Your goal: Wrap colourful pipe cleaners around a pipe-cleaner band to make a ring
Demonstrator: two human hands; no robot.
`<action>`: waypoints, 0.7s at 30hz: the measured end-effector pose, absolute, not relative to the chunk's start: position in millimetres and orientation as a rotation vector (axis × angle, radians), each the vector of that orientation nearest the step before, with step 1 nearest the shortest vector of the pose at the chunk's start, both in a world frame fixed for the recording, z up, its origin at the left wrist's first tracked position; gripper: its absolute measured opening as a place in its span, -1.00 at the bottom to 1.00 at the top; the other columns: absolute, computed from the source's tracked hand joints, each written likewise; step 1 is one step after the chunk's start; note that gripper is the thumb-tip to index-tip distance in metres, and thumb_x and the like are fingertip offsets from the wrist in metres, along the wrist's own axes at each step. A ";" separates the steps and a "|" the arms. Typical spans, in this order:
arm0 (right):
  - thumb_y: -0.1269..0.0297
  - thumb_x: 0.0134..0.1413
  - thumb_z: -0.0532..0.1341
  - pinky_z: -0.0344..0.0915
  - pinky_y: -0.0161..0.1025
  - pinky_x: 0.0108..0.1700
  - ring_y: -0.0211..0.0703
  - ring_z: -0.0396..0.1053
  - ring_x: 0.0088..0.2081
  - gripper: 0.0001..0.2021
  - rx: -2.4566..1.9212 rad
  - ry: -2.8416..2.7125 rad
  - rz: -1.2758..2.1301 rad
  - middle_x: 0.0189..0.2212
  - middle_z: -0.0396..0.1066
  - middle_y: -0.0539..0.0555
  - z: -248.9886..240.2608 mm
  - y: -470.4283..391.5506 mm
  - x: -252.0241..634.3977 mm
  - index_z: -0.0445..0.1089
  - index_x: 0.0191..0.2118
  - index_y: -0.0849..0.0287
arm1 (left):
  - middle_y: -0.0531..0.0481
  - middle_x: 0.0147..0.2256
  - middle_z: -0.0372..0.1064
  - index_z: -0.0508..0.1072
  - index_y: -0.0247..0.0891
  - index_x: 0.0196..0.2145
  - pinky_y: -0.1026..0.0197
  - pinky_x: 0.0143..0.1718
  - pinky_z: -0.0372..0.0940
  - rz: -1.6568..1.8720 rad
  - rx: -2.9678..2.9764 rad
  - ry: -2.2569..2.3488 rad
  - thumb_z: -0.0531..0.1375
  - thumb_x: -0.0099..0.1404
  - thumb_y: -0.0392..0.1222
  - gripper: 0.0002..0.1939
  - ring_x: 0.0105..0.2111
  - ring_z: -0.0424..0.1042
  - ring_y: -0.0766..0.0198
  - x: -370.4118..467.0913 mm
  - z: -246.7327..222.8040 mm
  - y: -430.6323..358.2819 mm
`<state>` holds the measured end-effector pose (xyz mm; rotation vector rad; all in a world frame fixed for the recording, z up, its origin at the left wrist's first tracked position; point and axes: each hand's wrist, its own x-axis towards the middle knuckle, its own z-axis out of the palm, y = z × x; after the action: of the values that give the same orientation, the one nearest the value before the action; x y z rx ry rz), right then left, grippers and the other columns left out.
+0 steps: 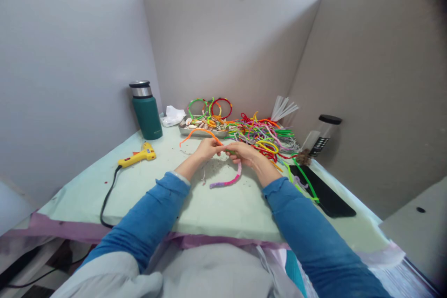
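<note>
The left hand (209, 148) and right hand (241, 152) met above the pale green covered desk (223, 216), fingertips together. The left pinched a fuzzy orange stem (199, 130), which arched away to the left; the right pinched a fuzzy pink-and-purple banded strip (227, 183), which hung below it and curved leftward. The fingers hid whether the two pieces were joined. Behind the hands stood a shallow metal tray (204, 133) of shells, beside a tangled heap of multicoloured fuzzy stems (265, 132). At left lay a yellow glue gun (137, 157), near an upright dark green bottle (146, 118).
</note>
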<state>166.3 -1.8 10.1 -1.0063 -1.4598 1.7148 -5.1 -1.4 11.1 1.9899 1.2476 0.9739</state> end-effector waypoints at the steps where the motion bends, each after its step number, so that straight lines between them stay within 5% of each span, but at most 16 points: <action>1: 0.36 -0.08 0.25 -0.13 -0.45 -0.68 -0.47 -0.04 -0.67 -0.90 -0.997 -1.474 1.735 -0.63 0.11 -0.09 10.2 -1.8 166.5 0.32 -0.44 0.28 | 0.03 -0.62 0.33 0.43 -0.35 -0.54 0.34 -0.60 0.03 0.955 1.954 1.258 0.21 0.08 0.03 -0.67 -0.66 0.14 0.44 -5.9 11.6 -1.7; 12: 0.38 -0.03 0.22 -0.05 -0.45 -0.68 -0.47 0.00 -0.68 -0.90 -1.057 -1.430 1.700 -0.63 0.15 -0.07 10.3 -2.0 168.6 0.28 -0.46 0.26 | 0.00 -0.57 0.36 0.39 -0.35 -0.52 0.34 -0.67 0.00 0.965 1.696 1.180 0.14 0.19 0.05 -0.63 -0.73 0.06 0.50 -4.7 16.5 -13.6; 21: 0.41 0.06 0.14 -0.20 -0.47 -0.73 -0.50 -0.18 -0.74 -0.90 -1.124 -1.243 1.662 -0.70 0.06 -0.14 6.9 5.9 167.7 0.20 -0.44 0.23 | -0.06 -0.48 0.46 0.50 -0.29 -0.41 0.31 -0.48 0.12 1.090 2.232 1.459 0.10 0.24 -0.05 -0.71 -0.51 0.35 0.30 -1.2 13.4 -12.9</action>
<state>167.7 5.9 6.9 -1.1235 -1.2429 1.6621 -1.2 -12.9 13.4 2.2317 1.4589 1.0903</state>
